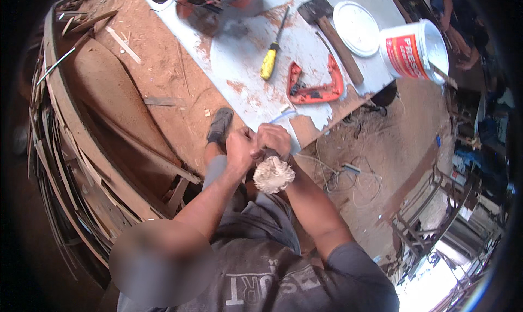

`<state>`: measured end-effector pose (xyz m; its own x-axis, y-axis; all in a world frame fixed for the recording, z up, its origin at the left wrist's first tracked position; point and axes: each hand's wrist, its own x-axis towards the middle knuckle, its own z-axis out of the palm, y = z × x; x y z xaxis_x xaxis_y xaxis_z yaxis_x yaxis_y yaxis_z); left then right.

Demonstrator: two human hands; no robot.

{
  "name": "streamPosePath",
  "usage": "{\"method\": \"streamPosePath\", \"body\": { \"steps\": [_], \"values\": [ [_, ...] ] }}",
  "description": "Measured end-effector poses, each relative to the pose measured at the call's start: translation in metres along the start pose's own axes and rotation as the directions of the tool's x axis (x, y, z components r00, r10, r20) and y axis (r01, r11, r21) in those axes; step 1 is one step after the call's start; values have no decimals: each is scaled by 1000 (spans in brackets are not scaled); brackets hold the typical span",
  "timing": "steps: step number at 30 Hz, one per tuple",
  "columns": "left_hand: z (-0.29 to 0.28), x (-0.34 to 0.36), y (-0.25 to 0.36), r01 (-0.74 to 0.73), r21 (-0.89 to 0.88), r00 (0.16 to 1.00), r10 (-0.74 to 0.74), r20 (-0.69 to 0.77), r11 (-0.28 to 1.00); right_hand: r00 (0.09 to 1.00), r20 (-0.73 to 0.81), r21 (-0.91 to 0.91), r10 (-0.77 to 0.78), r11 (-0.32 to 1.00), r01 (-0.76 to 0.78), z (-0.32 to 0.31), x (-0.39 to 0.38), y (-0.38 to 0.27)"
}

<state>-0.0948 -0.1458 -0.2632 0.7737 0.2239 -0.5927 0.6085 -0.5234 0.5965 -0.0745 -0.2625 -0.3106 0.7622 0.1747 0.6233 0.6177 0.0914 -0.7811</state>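
Note:
Close to my body, at the table's near corner, my two hands are together. My right hand [274,138] is closed round the dark handle of a brush [274,174], whose frayed cream bristles point toward me. My left hand [240,149] is curled closed against it; what its fingers hold is hidden. Beyond my hands on the table lie a red plastic tool handle casing [315,93] and a yellow-handled screwdriver [269,61]. A thin blue wire [283,116] is at the table edge just past my knuckles.
The white table [239,91] also bears a wooden-handled hammer [340,49], a round white lid [356,28], a white bucket [414,50] and a red power tool [218,1]. Stacked timber [60,116] lines the left. Cables [351,170] lie on the right floor.

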Motion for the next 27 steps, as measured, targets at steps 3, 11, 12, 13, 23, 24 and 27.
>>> {"method": "streamPosePath", "body": {
  "steps": [3,11,12,13,23,24,27],
  "values": [
    [12,7,-24,-28,-87,999,27,-18,996,997,76,-16,-8,1000,9,-4,0,-11],
    [24,19,-40,-125,-130,991,118,-55,984,995,82,-92,48,995,-40,-4,13,-18],
    [21,13,-33,-84,-78,996,81,-49,993,996,68,-99,52,994,-45,-7,3,-25],
    [13,10,-24,-55,-26,997,53,-61,998,998,54,-102,38,994,-32,-8,4,-27],
    [22,6,-31,-218,-163,971,197,-132,962,880,-347,326,324,922,-211,-18,6,-35],
    [23,7,-32,-221,-167,970,199,-137,961,865,-355,302,355,919,-253,-13,11,-37],
    [26,5,-35,-232,-171,967,209,-144,958,880,-287,366,380,892,-266,-15,15,-29]
  ]
}}
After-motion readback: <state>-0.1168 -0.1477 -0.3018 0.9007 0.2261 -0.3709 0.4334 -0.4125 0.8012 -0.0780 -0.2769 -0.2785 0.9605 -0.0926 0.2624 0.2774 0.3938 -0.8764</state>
